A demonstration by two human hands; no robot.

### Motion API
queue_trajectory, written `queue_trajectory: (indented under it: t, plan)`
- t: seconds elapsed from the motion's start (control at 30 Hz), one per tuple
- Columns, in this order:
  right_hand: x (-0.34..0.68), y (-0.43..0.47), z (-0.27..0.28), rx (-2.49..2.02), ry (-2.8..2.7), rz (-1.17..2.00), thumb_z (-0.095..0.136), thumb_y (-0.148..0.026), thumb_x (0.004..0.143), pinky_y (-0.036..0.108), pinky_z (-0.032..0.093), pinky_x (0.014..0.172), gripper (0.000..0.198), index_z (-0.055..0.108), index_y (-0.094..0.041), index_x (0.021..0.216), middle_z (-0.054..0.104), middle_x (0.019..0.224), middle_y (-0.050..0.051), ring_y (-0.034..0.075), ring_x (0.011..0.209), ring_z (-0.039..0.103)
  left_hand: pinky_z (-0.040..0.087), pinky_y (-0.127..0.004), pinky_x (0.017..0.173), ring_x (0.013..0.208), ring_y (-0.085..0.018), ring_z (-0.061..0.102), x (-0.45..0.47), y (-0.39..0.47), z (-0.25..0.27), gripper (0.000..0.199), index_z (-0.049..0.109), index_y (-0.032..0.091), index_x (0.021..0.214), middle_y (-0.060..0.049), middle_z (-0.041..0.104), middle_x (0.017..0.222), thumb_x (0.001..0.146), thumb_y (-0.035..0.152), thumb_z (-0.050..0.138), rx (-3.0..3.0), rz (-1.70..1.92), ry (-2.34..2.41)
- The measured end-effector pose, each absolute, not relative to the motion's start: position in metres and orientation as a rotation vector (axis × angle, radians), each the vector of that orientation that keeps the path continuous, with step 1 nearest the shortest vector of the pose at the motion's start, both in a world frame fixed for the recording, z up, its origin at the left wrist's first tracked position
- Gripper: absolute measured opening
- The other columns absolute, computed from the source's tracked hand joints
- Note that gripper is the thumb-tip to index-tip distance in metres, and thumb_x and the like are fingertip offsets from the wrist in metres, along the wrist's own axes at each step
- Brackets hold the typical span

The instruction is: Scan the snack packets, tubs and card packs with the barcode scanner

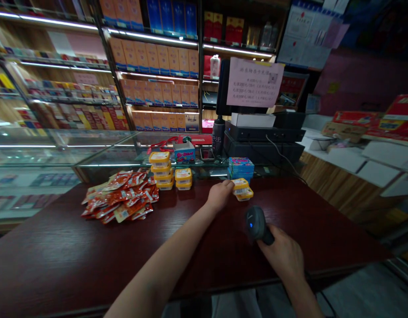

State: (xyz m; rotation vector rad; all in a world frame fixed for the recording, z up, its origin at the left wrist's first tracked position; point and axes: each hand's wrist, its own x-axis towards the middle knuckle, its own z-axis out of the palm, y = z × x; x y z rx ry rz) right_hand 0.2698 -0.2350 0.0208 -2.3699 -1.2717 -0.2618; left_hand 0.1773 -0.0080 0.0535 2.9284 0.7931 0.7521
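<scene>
My left hand [221, 194] reaches across the counter with its fingers closed on the left edge of a small yellow-lidded plastic tub [240, 183]. That tub sits on top of another yellow tub [244, 194], slightly askew. In my right hand [286, 254] is a dark barcode scanner [256, 222], gripped by its handle, with a blue light showing on its head. Behind the two tubs stands a stack of blue boxes [241, 166]. Farther left are a taller stack of yellow tubs [161, 170] and a shorter stack [183, 179].
A heap of orange-red foil packets [122, 194] lies left on the dark wooden counter [74, 260]. An open blue carton [184, 152] and a phone [207, 153] rest on the glass case. A monitor with a pink notice [253, 84] stands behind. Boxes [352, 121] fill the right.
</scene>
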Motion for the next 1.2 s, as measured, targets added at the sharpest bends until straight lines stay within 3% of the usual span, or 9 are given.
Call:
queue_trajectory:
  t: [0.17, 0.43, 0.63, 1.03, 1.2]
  plan:
    - [0.252, -0.228, 0.031, -2.349, -1.335, -0.128, 0.054, -0.036, 0.082, 0.030, 0.038, 0.060, 0.023, 0.063, -0.027, 0.101, 0.073, 0.082, 0.003, 0.024, 0.074, 0.068, 0.049, -0.027, 0.079, 0.091, -0.018, 0.063, 0.117, 0.003, 0.039, 0.016, 0.058, 0.019, 0.101, -0.007, 0.063, 0.104, 0.089, 0.020, 0.049, 2.709, 0.929, 1.028]
    - [0.207, -0.212, 0.046, -2.058, -1.483, 0.058, 0.058, -0.030, 0.078, 0.029, 0.043, 0.067, 0.021, 0.061, -0.026, 0.098, 0.072, 0.090, 0.003, 0.023, 0.082, 0.068, 0.049, -0.027, 0.078, 0.090, -0.017, 0.063, 0.040, 0.005, 0.011, 0.011, 0.058, 0.020, 0.096, -0.005, 0.065, 0.102, 0.087, 0.018, 0.053, 2.482, 1.115, 1.242]
    - [0.190, -0.209, 0.050, -1.908, -1.496, 0.229, 0.060, -0.028, 0.076, 0.030, 0.046, 0.073, 0.022, 0.061, -0.026, 0.098, 0.072, 0.088, 0.002, 0.023, 0.084, 0.067, 0.048, -0.027, 0.075, 0.087, -0.017, 0.063, 0.035, 0.002, 0.008, 0.010, 0.059, 0.019, 0.095, -0.006, 0.065, 0.100, 0.086, 0.019, 0.054, 2.447, 1.110, 1.320]
    - [0.193, -0.209, 0.040, -1.905, -1.474, 0.345, 0.059, -0.035, 0.077, 0.029, 0.045, 0.062, 0.036, 0.062, -0.024, 0.111, 0.073, 0.086, 0.005, 0.022, 0.072, 0.067, 0.048, -0.027, 0.077, 0.090, -0.018, 0.062, 0.038, -0.001, 0.010, 0.012, 0.060, 0.020, 0.096, -0.005, 0.065, 0.102, 0.085, 0.018, 0.056, 2.442, 1.056, 1.347]
    - [0.195, -0.206, 0.043, -2.059, -1.541, 0.133, 0.061, -0.031, 0.073, 0.027, 0.040, 0.058, 0.026, 0.063, -0.028, 0.099, 0.072, 0.081, 0.000, 0.021, 0.072, 0.068, 0.048, -0.029, 0.082, 0.091, -0.018, 0.062, 0.037, 0.002, 0.005, 0.016, 0.059, 0.020, 0.099, -0.006, 0.064, 0.103, 0.086, 0.016, 0.053, 2.436, 1.106, 1.282]
